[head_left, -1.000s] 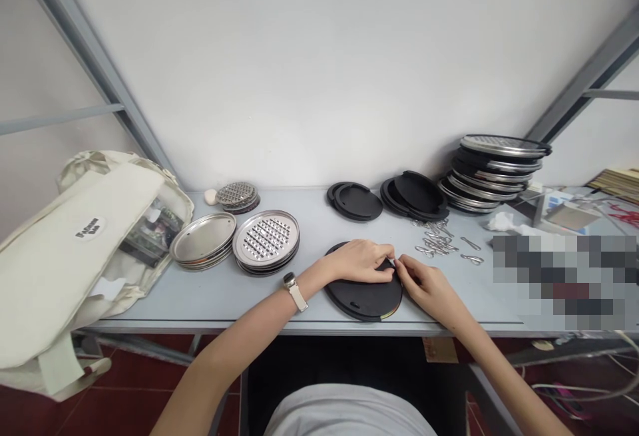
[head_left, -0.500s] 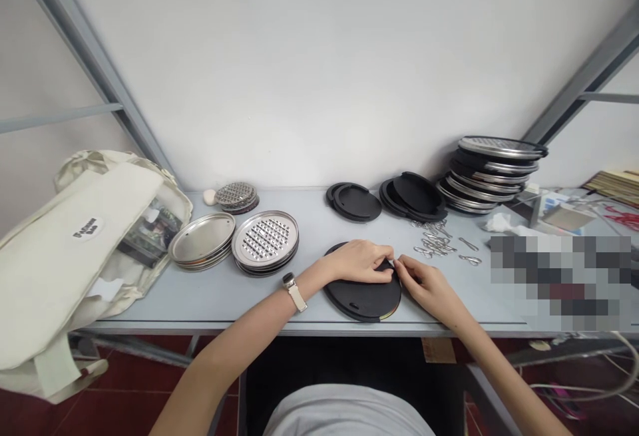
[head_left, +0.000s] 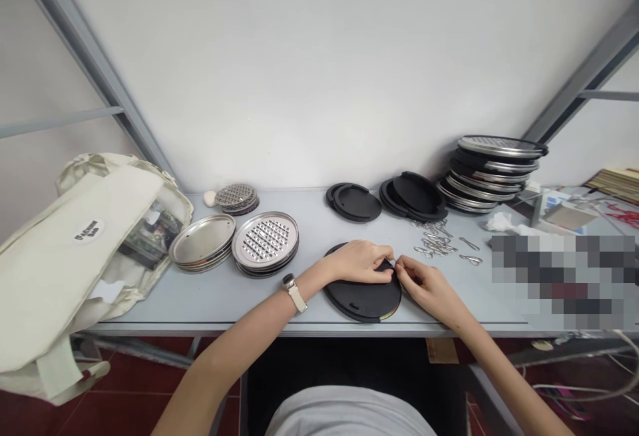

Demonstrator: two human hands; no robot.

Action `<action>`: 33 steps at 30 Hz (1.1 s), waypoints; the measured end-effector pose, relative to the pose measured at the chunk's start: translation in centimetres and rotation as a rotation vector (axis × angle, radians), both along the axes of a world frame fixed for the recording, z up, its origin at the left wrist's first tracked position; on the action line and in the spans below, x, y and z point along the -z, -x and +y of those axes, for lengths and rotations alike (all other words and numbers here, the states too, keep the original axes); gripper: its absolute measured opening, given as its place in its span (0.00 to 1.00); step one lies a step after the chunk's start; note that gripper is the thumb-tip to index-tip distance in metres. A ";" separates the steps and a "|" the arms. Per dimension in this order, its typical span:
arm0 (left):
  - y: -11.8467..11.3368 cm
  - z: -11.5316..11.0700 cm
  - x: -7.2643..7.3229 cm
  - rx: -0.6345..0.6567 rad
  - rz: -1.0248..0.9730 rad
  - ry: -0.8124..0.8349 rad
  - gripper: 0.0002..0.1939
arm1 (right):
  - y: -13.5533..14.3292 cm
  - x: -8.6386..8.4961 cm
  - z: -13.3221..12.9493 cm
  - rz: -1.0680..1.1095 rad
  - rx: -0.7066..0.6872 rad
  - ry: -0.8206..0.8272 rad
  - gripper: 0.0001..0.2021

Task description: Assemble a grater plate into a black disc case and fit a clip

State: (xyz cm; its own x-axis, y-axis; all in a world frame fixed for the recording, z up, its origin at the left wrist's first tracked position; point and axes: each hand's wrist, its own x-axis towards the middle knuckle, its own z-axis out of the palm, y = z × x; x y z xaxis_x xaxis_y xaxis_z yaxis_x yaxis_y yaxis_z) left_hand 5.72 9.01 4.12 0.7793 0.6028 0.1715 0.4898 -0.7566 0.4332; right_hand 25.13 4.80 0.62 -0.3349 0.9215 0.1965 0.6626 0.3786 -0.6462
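Lower centre of frame: black round holder (head_left: 362,297) lies flat on the grey table (head_left: 309,303), near the front edge. I see an oval slot toward its bottom and a thin yellow-orange sliver at its lower right rim.

Left hand (head_left: 360,261) rests across the holder's upper part, fingers bent, thumb and forefinger close together at the right edge. Right hand (head_left: 422,284) meets it there, fingertips drawn to a narrow pinch. A pale speck shows between the two; too small for me to tell what either hand grips.

Containers, from my screen: cream canvas bag (head_left: 74,236), left of frame, gaping on its right side; inside I make out a dark glossy item (head_left: 144,253) and white paper (head_left: 106,291). Right of centre, a cluster of black rimmed holders (head_left: 417,195), the top one tilted; shallow black discs (head_left: 357,203) just left of it. Metal clips (head_left: 435,243) heaped in front.

Left of centre: plain metal plates (head_left: 202,239) beside stacked grater plates (head_left: 266,241). Upper right of the table: a tower (head_left: 492,176) of metal and black rounds, a grater face on top.
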 end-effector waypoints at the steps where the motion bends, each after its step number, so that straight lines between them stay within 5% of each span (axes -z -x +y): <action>1: 0.0 0.0 0.0 -0.002 -0.002 0.005 0.09 | 0.0 0.0 0.0 0.002 -0.002 -0.002 0.14; 33: 0.0 0.0 0.0 0.003 -0.030 0.075 0.07 | -0.3 0.0 0.4 0.040 -0.004 0.042 0.13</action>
